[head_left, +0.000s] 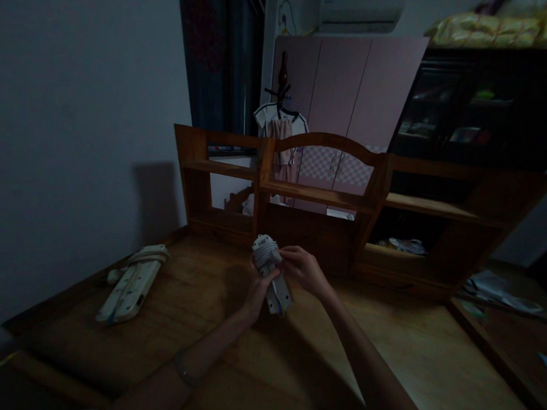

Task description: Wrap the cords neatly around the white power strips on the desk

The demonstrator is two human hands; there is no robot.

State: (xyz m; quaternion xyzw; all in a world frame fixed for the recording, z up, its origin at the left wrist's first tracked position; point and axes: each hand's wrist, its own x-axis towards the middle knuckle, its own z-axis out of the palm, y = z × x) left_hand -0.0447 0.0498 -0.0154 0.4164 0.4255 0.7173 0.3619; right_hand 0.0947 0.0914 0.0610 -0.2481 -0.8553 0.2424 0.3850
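Observation:
A white power strip [280, 296] is tilted up over the wooden surface, its cord [265, 250] wound in several turns around the upper end. My left hand [259, 285] is closed around the strip's middle from the left, thumb across its face. At the right side of the winding, the fingers of my right hand [301, 267] pinch at a pale block that looks like the cord's plug [275, 257]; the fingertips partly hide it. A second white power strip [131, 286], also wrapped with its cord, lies on the surface to the left, apart from both hands.
Beyond my hands stands a wooden shelf unit [317, 196] with open compartments. A plain wall [90, 110] bounds the left side. On the right lie papers or plastic bags [502, 291] beyond a raised wooden edge [499, 363]. Pink wardrobe doors [339, 86] stand farther back. The light is dim.

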